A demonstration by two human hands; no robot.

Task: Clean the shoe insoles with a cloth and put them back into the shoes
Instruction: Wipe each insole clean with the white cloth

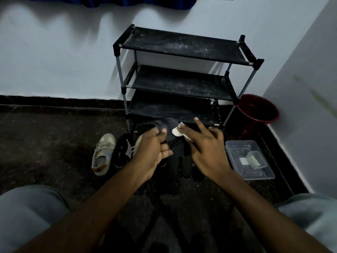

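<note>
Dim floor [54, 143]; left hand [153, 150] grips insole [173, 125], right hand [207, 152] half-covers cloth [176, 132].

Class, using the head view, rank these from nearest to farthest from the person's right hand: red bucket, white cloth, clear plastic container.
1. White cloth: under the right hand, at its thumb, against the dark insole.
2. Clear plastic container: on the floor, just right of the hand.
3. Red bucket: farther back right, beside the shoe rack.
</note>
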